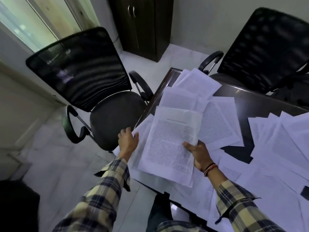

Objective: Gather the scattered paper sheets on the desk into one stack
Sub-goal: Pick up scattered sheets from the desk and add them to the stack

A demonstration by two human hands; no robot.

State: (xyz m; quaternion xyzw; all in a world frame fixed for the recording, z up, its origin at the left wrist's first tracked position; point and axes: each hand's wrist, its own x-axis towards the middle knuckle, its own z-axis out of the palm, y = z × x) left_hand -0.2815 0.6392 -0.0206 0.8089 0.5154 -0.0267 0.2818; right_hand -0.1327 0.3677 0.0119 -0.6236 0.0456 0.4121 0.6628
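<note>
As seen from above, printed white sheets (168, 146) fanned unevenly, right hand (199, 154) pinching them, left hand (127, 141) fingers curled on their edge.

**Colours and Patterns at the Desk**

The paper sheets (168, 144) were seen to be white, printed with blocks of black text, and were tinged faintly violet in the light. The desk (260, 99) beneath them was dark and glossy. Both sleeves (100, 195) were patterned in a plaid of pale yellow crossed with navy. A band (211, 168) of red and orange threads was worn at the right wrist. The two office chairs (87, 76) were black, with mesh backs. The cabinet (142, 25) was dark brown, and the floor (55, 164) was pale and marbled.
</note>
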